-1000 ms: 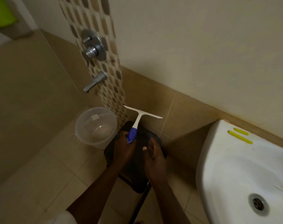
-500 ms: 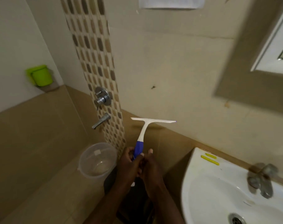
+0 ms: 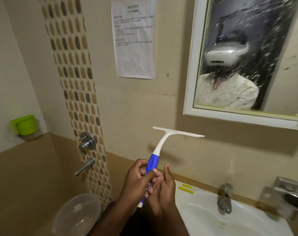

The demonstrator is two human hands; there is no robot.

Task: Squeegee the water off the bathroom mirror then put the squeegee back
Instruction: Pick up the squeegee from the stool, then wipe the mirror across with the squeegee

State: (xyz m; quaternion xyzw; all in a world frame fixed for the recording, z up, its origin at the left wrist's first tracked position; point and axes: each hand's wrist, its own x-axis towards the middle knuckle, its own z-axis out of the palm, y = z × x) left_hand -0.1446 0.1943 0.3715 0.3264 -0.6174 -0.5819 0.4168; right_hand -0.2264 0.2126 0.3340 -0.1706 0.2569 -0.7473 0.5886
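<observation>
A squeegee [image 3: 163,142] with a white blade bar and a blue handle stands upright in front of me, blade on top and level. My left hand [image 3: 138,181] grips the blue handle. My right hand [image 3: 163,186] is beside it, fingers half spread and touching the handle's lower part. The white-framed mirror [image 3: 247,53] hangs on the wall at the upper right, its glass covered in water drops and streaks. The blade is below and left of the mirror's lower edge, apart from it.
A white sink [image 3: 213,217] with a metal tap [image 3: 224,198] sits at lower right. A clear plastic bucket [image 3: 76,217] stands on the floor at lower left, under the wall taps [image 3: 87,143]. A paper notice [image 3: 134,40] hangs left of the mirror. A green cup [image 3: 25,125] sits on a ledge.
The squeegee has been lifted from low near the floor up toward the mirror, and my view has tilted up. My right hand has come in against the handle.
</observation>
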